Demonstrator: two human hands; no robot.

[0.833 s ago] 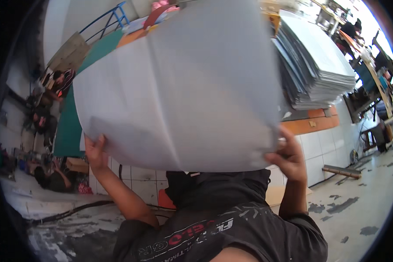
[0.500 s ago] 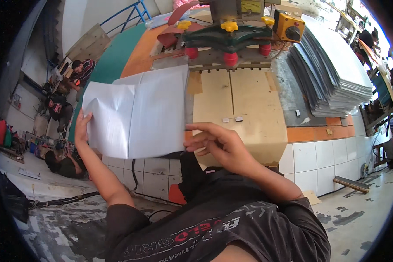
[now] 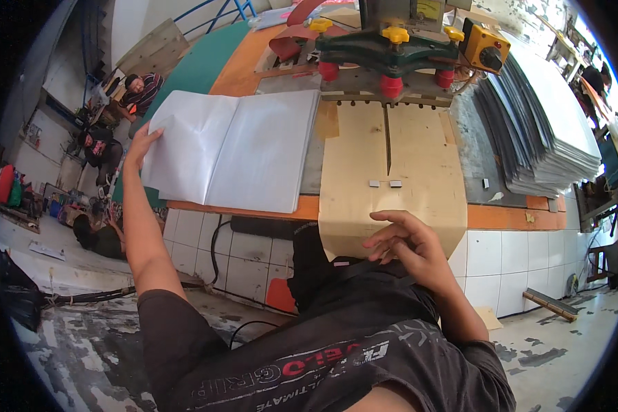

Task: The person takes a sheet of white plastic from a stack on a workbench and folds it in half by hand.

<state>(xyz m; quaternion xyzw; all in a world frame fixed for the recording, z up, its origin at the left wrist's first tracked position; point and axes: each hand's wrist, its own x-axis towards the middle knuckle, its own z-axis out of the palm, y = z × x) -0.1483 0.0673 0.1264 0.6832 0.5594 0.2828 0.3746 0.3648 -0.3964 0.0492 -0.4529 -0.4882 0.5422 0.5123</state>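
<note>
A silvery translucent plastic sheet (image 3: 257,154), with a crease down its middle, lies on the left part of the worktable, apparently on top of more sheets. My left hand (image 3: 144,144) grips its left edge, thumb on top and the other fingers hidden behind. That left half is raised a little and dented. In front of the tan board (image 3: 398,154) my right hand (image 3: 412,247) hangs in the air, fingers loosely bent and apart, holding nothing. Two small light blocks (image 3: 384,184) sit on the board, near the end of its dark slot.
Behind the board stands a dark green press head (image 3: 391,55) with yellow knobs and red feet; a yellow control box (image 3: 486,47) is beside it. A tall stack of sheets (image 3: 546,117) occupies the right side. Several people sit on the floor at far left.
The plastic sheet has gone from tilted up in the air to lying on the table at left. My left hand still grips its edge. My right hand has moved right, away from the sheet.
</note>
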